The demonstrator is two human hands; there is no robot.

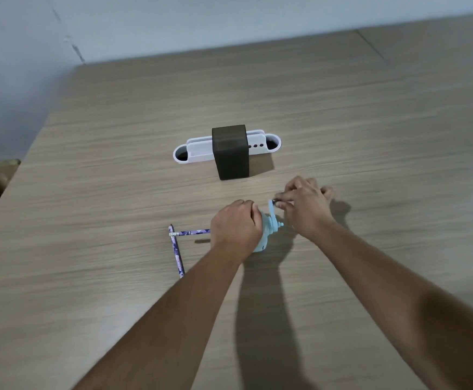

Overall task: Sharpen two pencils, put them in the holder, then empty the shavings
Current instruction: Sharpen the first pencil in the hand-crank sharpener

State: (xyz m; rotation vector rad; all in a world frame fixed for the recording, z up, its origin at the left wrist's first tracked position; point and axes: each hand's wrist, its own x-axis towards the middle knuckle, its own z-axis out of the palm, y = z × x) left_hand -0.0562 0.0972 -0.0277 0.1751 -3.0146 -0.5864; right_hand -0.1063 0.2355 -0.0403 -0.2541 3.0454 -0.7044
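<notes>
A light blue crank sharpener [269, 228] stands on the wooden table [117, 164]. My left hand [236, 225] is clamped over its body. A purple patterned pencil [191, 233] sticks out of it to the left, level with the table. My right hand [305, 205] pinches the dark knob of the crank handle [272, 205], which points up. A second purple pencil [176, 251] lies loose on the table, crossing under the first one's eraser end. Farther back, the white pencil holder [196, 153] lies behind a dark box [231, 153].
The table's left edge runs diagonally from the far wall toward me. A brown object [0, 170] sits beyond that edge on the left. A seam crosses the tabletop at the far right.
</notes>
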